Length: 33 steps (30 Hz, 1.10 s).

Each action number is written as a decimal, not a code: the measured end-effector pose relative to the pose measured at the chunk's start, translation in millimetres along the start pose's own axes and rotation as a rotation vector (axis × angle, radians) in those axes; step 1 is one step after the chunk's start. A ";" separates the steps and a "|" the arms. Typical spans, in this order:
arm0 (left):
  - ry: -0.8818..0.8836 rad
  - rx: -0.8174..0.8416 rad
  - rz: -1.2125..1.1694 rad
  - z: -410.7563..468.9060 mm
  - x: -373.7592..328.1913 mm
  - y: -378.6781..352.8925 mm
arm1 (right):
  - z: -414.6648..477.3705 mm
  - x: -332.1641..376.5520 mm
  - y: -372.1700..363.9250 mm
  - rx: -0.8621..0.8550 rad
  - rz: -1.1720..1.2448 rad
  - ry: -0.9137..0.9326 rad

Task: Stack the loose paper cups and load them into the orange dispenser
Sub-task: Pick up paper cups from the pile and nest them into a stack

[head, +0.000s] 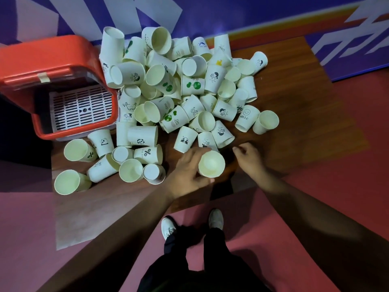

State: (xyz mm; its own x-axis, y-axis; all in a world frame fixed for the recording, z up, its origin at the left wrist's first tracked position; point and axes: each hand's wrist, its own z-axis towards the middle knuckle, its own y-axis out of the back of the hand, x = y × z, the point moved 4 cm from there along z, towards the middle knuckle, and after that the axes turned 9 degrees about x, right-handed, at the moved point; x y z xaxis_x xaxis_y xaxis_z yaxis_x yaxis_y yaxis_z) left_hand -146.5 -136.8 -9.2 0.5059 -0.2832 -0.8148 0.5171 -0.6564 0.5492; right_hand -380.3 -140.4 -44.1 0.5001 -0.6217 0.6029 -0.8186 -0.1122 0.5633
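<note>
Dark trousers (189,260) and two white shoes (168,227) stand on the pink floor (315,207), just short of the near edge of the brown wooden table (294,114). At the table's far left sits the orange plastic box-shaped dispenser (52,66), its white slotted grille (82,108) facing up. Its right side touches the heap of loose white printed paper cups (179,91), which spreads from the purple back wall (231,13) to the near left corner, where several cups lie at the edge. Near the front edge the left hand (187,171) curls round one upright white paper cup (211,164), mouth up, thumb at its near rim. Just beside it the right hand (250,157) hovers palm down, fingers loosely curled, with nothing visible in them. Bare wood lies to the right of the heap.
</note>
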 end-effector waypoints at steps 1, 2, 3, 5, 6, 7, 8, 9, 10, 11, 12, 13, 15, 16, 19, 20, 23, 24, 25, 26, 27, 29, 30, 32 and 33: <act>0.012 0.015 -0.001 0.0 6.1 -2.3 | 5.1 2.2 -2.0 0.018 0.075 -0.036; 0.023 0.027 -0.013 0.3 10.4 -4.0 | 10.5 4.4 -4.9 0.038 0.186 -0.085; 0.034 0.038 -0.030 0.9 14.5 -5.8 | 16.2 6.2 -8.6 0.061 0.315 -0.148; 0.061 0.035 -0.073 2.6 20.9 -9.3 | 24.7 13.9 -14.4 0.120 0.524 -0.257; 0.083 0.019 -0.097 3.7 23.8 -10.7 | 30.9 17.6 -16.4 0.137 0.569 -0.289; 0.101 -0.001 -0.116 4.8 26.6 -11.8 | 38.3 18.9 -19.0 0.142 0.603 -0.314; 0.116 -0.020 -0.131 5.8 29.8 -13.4 | 45.5 19.8 -21.7 0.139 0.632 -0.334; 0.125 -0.032 -0.139 6.1 31.8 -15.1 | 50.6 20.2 -23.8 0.129 0.654 -0.351; 0.133 -0.040 -0.146 6.7 33.3 -16.1 | 55.1 20.8 -25.4 0.112 0.667 -0.366; 0.141 -0.046 -0.152 7.6 35.2 -16.9 | 58.6 21.6 -26.3 0.098 0.677 -0.379; 0.145 -0.048 -0.158 8.5 35.6 -17.1 | 61.1 22.1 -26.6 0.089 0.686 -0.389; 0.152 -0.049 -0.164 9.5 36.6 -17.6 | 62.3 22.9 -25.8 0.083 0.703 -0.393; 0.155 -0.044 -0.179 11.6 37.3 -18.5 | 60.8 23.6 -21.9 0.073 0.776 -0.398; 0.155 -0.043 -0.190 12.6 37.4 -19.0 | 58.7 22.4 -19.0 0.073 0.818 -0.405; 0.192 -0.042 -0.219 15.4 37.5 -21.3 | 45.3 16.0 -3.8 0.055 0.821 -0.377; 0.206 -0.035 -0.226 16.5 36.6 -22.5 | 37.0 15.7 3.9 0.048 0.795 -0.349; 0.215 -0.005 -0.304 22.5 33.2 -26.0 | 9.8 23.0 35.7 -0.039 0.688 -0.134; 0.200 -0.005 -0.321 24.8 31.4 -25.3 | 1.2 29.0 46.6 -0.076 0.644 -0.032; 0.185 -0.012 -0.320 27.4 28.9 -23.9 | -8.1 36.5 57.4 -0.107 0.596 0.078; 0.176 -0.018 -0.308 29.3 25.6 -21.9 | -16.5 43.5 66.4 -0.136 0.545 0.174; 0.170 -0.024 -0.306 30.6 22.2 -20.3 | -24.2 51.0 73.4 -0.148 0.493 0.266; 0.171 -0.042 -0.335 30.2 16.0 -17.9 | -35.8 64.3 81.7 -0.138 0.428 0.399; 0.174 -0.064 -0.348 29.0 12.8 -16.7 | -42.3 71.3 84.2 -0.112 0.383 0.441; 0.170 -0.108 -0.355 25.2 7.9 -14.1 | -50.7 77.7 82.4 -0.024 0.254 0.479; 0.166 -0.120 -0.359 23.3 4.8 -12.3 | -55.0 81.0 80.3 0.016 0.191 0.494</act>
State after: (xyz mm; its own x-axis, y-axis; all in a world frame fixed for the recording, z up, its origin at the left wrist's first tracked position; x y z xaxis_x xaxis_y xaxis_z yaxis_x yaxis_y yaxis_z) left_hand -166.6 -146.4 -24.2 0.3782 0.0721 -0.9229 0.7530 -0.6040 0.2613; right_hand -390.0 -157.2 81.0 0.4116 -0.1930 0.8907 -0.9106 -0.0472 0.4106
